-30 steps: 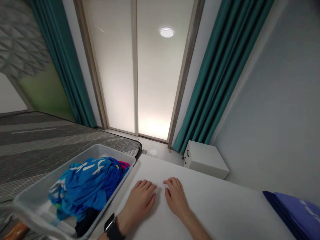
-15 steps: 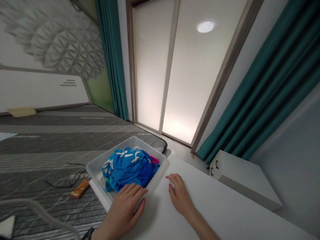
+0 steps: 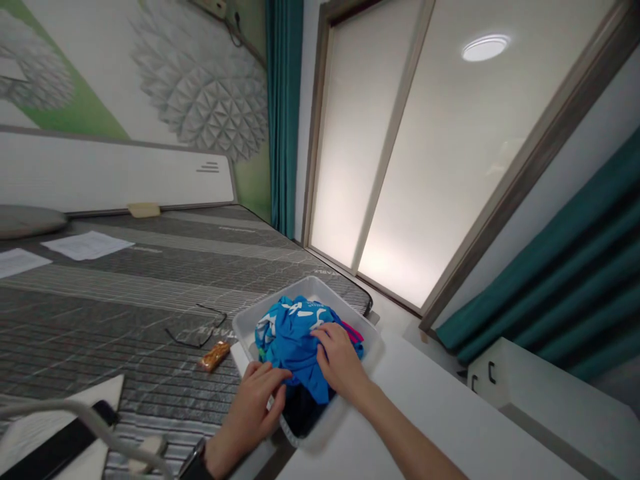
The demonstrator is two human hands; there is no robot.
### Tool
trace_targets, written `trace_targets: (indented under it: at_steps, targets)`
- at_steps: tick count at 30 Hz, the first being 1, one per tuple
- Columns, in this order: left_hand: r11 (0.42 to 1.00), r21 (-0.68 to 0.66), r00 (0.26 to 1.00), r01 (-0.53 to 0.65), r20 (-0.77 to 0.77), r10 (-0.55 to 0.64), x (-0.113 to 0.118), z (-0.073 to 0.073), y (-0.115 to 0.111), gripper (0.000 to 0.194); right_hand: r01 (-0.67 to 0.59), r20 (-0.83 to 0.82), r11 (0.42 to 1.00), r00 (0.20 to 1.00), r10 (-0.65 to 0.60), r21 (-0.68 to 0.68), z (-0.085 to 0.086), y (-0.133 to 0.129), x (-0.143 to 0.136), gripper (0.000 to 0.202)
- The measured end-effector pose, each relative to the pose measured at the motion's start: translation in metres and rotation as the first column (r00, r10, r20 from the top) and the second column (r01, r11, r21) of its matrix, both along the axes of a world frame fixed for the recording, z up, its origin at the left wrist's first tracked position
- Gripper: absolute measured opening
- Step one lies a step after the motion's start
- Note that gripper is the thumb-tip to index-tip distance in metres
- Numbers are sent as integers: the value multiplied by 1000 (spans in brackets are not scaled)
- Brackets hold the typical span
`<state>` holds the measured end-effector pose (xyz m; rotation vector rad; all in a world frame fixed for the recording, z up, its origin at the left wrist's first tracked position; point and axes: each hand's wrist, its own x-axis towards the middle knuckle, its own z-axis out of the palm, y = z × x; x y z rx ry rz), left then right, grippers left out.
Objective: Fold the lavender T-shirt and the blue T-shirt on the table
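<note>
A bundled blue garment (image 3: 295, 343) with white print lies in a translucent plastic bin (image 3: 377, 347). My right hand (image 3: 340, 360) is on the garment's right side, fingers bent and thumb tucked toward them, gripping the cloth. At the bin's near left side, my left hand (image 3: 257, 403) has its fingertips and thumb closed at the garment's edge; the exact grip is partly hidden. Dark cloth (image 3: 303, 410) shows beneath the blue fabric at the near end, and a pink piece (image 3: 353, 332) peeks out at the right.
The bin rests on a white surface (image 3: 400, 400) beside a grey patterned mattress (image 3: 165, 280). Eyeglasses (image 3: 200, 337), an orange snack packet (image 3: 215, 357), papers (image 3: 87, 245) and a black phone (image 3: 65, 440) lie to the left. A white cabinet (image 3: 540, 387) stands at the right.
My right hand has moved from the white surface onto the blue garment. My left hand now reaches the garment's near edge, and dark cloth shows below. The view has turned left.
</note>
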<state>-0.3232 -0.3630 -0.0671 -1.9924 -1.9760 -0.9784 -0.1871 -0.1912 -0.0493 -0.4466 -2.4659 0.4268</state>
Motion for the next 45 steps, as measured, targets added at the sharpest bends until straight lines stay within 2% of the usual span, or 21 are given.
trace_targets:
  at_steps: [3, 6, 10, 13, 16, 20, 23, 25, 28, 29, 33, 35, 36, 38, 40, 42, 45]
  targets:
    - [1000, 11, 1000, -16, 16, 16, 2, -2, 1, 23, 69, 134, 997, 989, -63, -38, -2, 0, -22, 55]
    - [1000, 24, 1000, -11, 24, 10, 2, -3, 1, 23, 83, 250, 996, 965, -84, 17, -5, -4, -29, 70]
    - [999, 35, 999, -15, 30, 14, 2, -5, 0, 22, 31, 338, 997, 940, -54, 75, -6, -9, -24, 55]
    - [999, 34, 999, -32, 37, 31, 2, -5, 0, 22, 33, 308, 999, 950, -43, 38, -3, -10, -14, 39]
    - [998, 48, 998, -43, 42, 41, 4, -4, 0, 22, 36, 222, 999, 975, -31, -14, 2, -5, 6, 30]
    - [996, 81, 999, -39, 38, 36, 5, -2, 0, 23, -24, 93, 994, 995, 34, -106, 17, 19, 46, 27]
    - [996, 80, 999, -30, 31, 28, 5, -1, 1, 22, -16, 138, 997, 990, 26, -72, 33, 38, 70, 30]
    - [996, 81, 999, -30, 28, 28, 5, -1, 1, 22, 16, 179, 999, 984, -11, -28, 42, 42, 76, 31]
    - [996, 80, 999, -35, 26, 33, 6, -1, 1, 22, 15, 170, 1000, 985, -15, 5, 49, 34, 70, 14]
    - [996, 75, 999, -37, 26, 35, 6, -1, 1, 23, -12, 169, 1000, 986, 9, 17, 49, 29, 64, 18]
    - [998, 48, 999, -43, 24, 42, 5, -2, 1, 22, -97, 222, 993, 972, 81, 64, 42, 12, 34, 62]
    - [998, 37, 999, -42, 23, 41, 5, -3, 0, 21, -108, 247, 991, 965, 86, 77, 36, 8, 21, 71]
    - [999, 32, 999, -40, 22, 40, 4, -3, 0, 21, -114, 255, 989, 963, 88, 89, 33, 6, 17, 69]
    - [999, 26, 999, -34, 19, 34, 4, -3, 0, 21, -125, 262, 984, 961, 89, 125, 28, 3, 14, 53]
    - [999, 21, 999, -29, 13, 29, 4, -3, 0, 22, -126, 245, 979, 966, 83, 162, 27, -1, 21, 33]
    - [999, 17, 999, -49, 14, 49, 5, 0, 0, 27, -123, 212, 974, 974, 82, 189, 29, -6, 34, 24]
    - [995, -40, 996, -86, 25, 87, 8, 12, 2, 58, -141, 175, 973, 978, 109, 183, 40, -14, 57, 25]
